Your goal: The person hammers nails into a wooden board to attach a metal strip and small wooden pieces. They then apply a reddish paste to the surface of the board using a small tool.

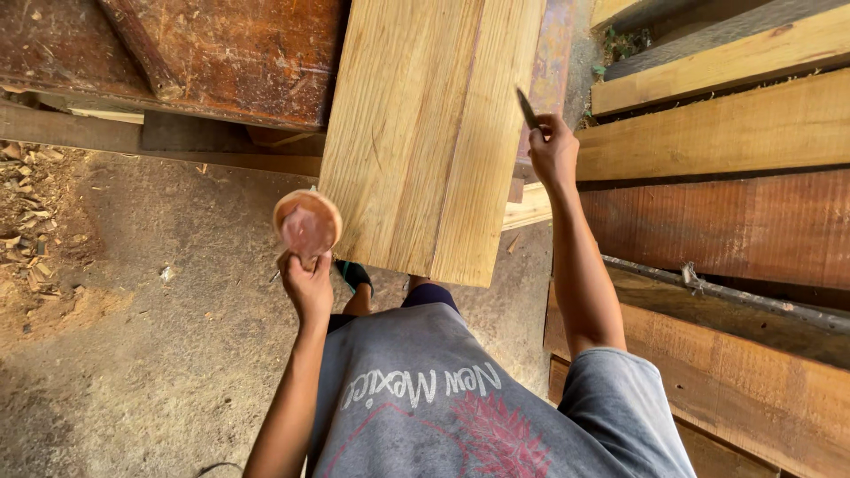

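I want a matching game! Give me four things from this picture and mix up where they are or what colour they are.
Things:
1. round lid
2. thin blade
3. pale plank
4. wood shavings

Places or colours:
A. lying on the dirt at the far left
B. held in the left hand
C. yellowish, in the middle between the hands
D. dark, held up by the right hand

Pairs: 1-B, 2-D, 3-C, 4-A

Plank's (pixel 434 133) far end beyond top edge

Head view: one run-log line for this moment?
left hand: holds round tin | right hand: holds putty knife at plank edge
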